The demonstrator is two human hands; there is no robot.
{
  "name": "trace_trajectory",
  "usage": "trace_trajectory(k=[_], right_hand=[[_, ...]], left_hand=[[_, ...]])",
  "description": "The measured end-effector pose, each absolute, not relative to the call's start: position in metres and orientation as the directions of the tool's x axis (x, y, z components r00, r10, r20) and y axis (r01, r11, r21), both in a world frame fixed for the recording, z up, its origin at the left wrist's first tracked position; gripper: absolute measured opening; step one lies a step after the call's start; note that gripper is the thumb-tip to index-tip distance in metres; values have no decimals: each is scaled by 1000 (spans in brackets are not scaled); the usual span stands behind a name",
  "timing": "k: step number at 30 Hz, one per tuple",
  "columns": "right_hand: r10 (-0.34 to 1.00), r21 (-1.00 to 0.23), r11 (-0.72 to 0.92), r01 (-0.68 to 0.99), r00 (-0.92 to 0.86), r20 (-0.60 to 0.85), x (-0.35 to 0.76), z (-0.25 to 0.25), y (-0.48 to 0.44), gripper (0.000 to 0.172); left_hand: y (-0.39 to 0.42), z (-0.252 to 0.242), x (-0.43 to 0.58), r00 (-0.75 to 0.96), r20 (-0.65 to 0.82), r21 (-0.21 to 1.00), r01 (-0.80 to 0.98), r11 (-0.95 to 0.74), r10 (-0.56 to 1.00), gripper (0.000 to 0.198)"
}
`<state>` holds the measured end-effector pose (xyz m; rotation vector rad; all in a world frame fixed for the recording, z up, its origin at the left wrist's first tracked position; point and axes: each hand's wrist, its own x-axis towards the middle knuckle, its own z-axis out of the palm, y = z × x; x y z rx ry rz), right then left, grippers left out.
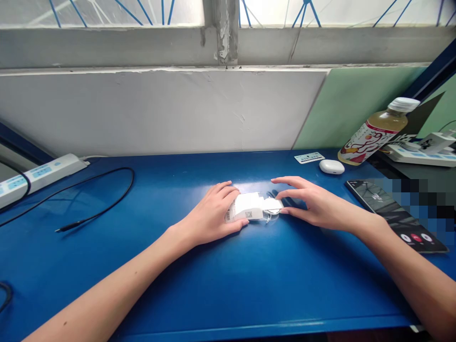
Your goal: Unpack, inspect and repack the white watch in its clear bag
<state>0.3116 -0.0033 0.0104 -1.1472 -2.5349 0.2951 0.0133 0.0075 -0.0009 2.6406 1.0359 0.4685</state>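
A small white package [249,206] in clear plastic lies on the blue table [221,285], near the middle of the view. My left hand [217,211] grips its left end, thumb on the near side and fingers over the far side. At the package's right end sits a coiled white cable [272,206] inside the clear wrap. My right hand [309,202] is beside that end with fingers spread apart, the thumb tip close to or touching the wrap's edge.
Left: a white power strip [42,173] and a black cable [107,209]. Right: a card [309,157], a white earbud case [331,166], a drink bottle [374,135], a phone [395,218] and another power strip [423,156]. A wall [160,111] stands behind.
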Motion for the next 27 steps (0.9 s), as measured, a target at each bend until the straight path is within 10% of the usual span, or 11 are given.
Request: trace_trajectory(k=[27], right_hand=[[784,-330,606,724,-473,403,325,20,7,26]], left_hand=[[4,16,11,638,164,448,631,-633,752,40]])
